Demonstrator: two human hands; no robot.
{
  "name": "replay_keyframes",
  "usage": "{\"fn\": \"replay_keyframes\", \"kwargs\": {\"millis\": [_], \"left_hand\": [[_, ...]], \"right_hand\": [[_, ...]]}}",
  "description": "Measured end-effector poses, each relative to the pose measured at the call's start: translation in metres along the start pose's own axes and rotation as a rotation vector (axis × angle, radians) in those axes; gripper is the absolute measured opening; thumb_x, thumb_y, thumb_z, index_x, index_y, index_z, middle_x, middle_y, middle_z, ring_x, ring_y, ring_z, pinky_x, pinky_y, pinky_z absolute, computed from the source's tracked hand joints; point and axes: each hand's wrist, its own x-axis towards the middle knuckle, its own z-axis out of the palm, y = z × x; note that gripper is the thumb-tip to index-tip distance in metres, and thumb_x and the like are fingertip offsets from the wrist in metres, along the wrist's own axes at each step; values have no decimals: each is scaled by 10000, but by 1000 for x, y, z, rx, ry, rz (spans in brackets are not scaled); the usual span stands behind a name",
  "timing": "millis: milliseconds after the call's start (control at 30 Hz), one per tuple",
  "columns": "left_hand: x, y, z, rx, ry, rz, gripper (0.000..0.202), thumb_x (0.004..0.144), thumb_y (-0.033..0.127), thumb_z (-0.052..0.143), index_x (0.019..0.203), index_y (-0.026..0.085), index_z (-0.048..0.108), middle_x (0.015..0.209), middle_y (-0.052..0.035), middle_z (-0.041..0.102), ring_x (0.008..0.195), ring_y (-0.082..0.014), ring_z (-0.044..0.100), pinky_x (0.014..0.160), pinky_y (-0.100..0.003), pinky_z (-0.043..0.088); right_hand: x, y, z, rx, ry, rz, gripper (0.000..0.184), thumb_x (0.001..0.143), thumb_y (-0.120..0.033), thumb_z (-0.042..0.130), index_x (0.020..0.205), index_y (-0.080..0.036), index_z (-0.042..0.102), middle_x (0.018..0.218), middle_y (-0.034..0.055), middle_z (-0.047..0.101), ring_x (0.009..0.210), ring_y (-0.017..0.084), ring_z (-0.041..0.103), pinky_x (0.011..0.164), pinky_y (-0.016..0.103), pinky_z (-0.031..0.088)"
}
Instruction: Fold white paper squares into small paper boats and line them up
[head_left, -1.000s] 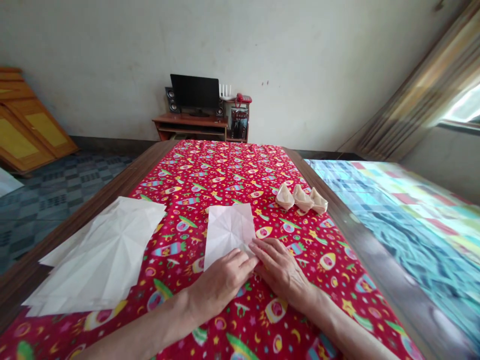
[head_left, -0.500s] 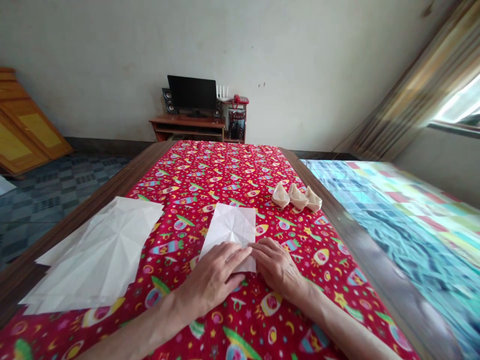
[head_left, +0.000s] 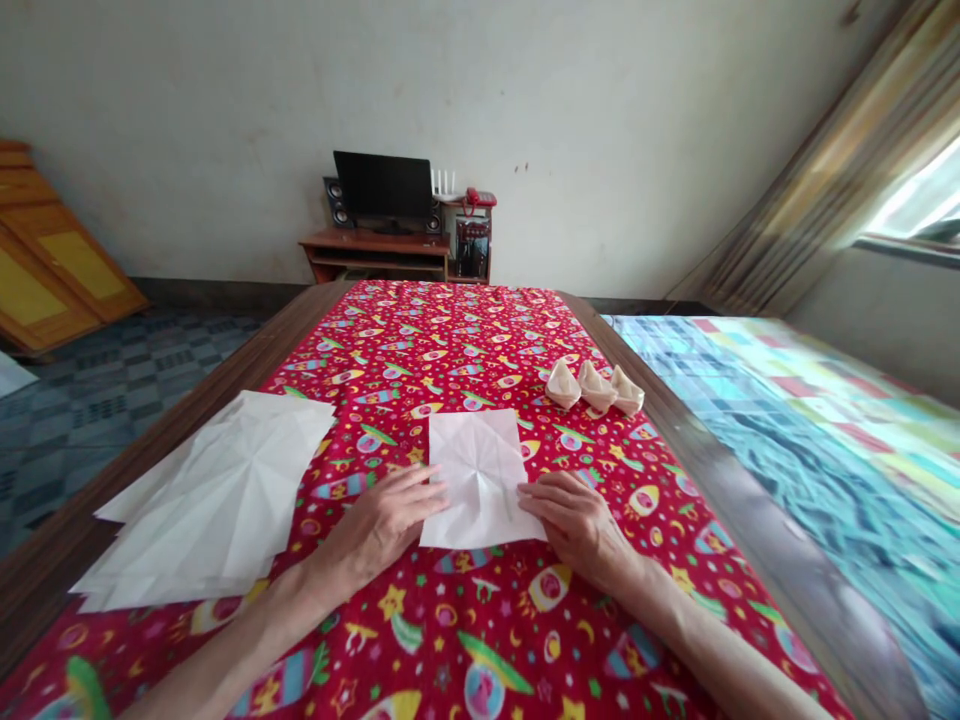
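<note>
While hands touch creased sheet at sides, pinching unclear, cup-like paper folds stand beyond, insides unclear.

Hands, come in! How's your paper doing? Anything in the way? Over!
Left hand, right hand at opposite edges of creased sheet. Sheet lying on red cloth. Paper stack left, three folded pieces off right, neither touching it.

Brown table beneath red printed cloth, with paper stack, creased sheet and three folded shapes atop
</note>
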Motion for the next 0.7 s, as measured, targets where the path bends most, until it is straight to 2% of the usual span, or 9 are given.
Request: {"fn": "replay_keyframes", "kwargs": {"millis": [133, 233, 300, 400, 467, 533, 633, 700], "left_hand": [[-2, 9, -1, -2, 4, 3, 318, 915, 157, 425, 1146, 222, 633, 1204, -45, 641, 1163, -172, 564, 990, -348, 478], [-3, 7, 2, -20, 13, -23, 287, 913, 180, 447, 1125, 209, 638, 1170, -50, 658, 1128, -171, 588, 980, -342, 485], [-2, 5, 5, -43, 25, -46, 279, 901, 170, 462, 1112, 201, 641, 1150, -55, 666, 1111, -176, 597, 969, -347, 491], [2, 5, 7, -109, 84, -109, 250, 892, 154, 473, 1055, 193, 659, 1090, -58, 686, 1056, -174, 621, 937, -336, 502], [7, 7, 7, -155, 116, -161, 213, 898, 168, 475, 972, 184, 673, 998, -55, 702, 975, -165, 645, 891, -305, 512], [13, 8, 6, -146, 131, -236, 217, 903, 197, 470, 816, 166, 667, 823, -46, 694, 810, -153, 658, 766, -259, 521], [20, 6, 7, -50, 126, -360, 324, 907, 251, 445, 624, 164, 577, 606, -15, 604, 571, -127, 580, 572, -225, 444], [22, 3, 10, 12, 119, -433, 345, 909, 293, 427, 605, 171, 536, 585, -7, 579, 540, -123, 547, 548, -227, 396]], "right_hand": [[-6, -2, -5, -50, -107, -9, 308, 854, -90, 448, 1073, -208, 630, 1131, 70, 665, 997, 216, 579, 809, 391, 512], [0, 2, -5, -55, -163, -17, 372, 838, -79, 444, 1154, -193, 605, 1187, 85, 636, 1054, 237, 546, 841, 421, 499], [6, 7, -4, 1, -160, -10, 373, 843, -87, 448, 1159, -199, 611, 1174, 80, 645, 1055, 231, 542, 844, 407, 500], [14, 14, 0, 148, -111, 39, 277, 864, -125, 478, 1055, -208, 662, 1105, 63, 678, 992, 200, 563, 820, 343, 504], [18, 15, 1, 230, -91, 121, 205, 878, -168, 501, 966, -201, 683, 1015, 57, 698, 922, 179, 583, 790, 301, 496], [22, 15, 1, 277, -102, 252, 177, 881, -206, 516, 836, -189, 686, 847, 36, 698, 784, 151, 598, 699, 252, 480], [27, 14, 1, 289, -130, 458, 257, 854, -252, 537, 622, -166, 609, 587, -17, 586, 549, 102, 523, 523, 203, 382], [30, 14, 2, 273, -138, 555, 315, 834, -284, 541, 543, -166, 525, 492, -44, 482, 469, 79, 441, 466, 197, 302]]}}
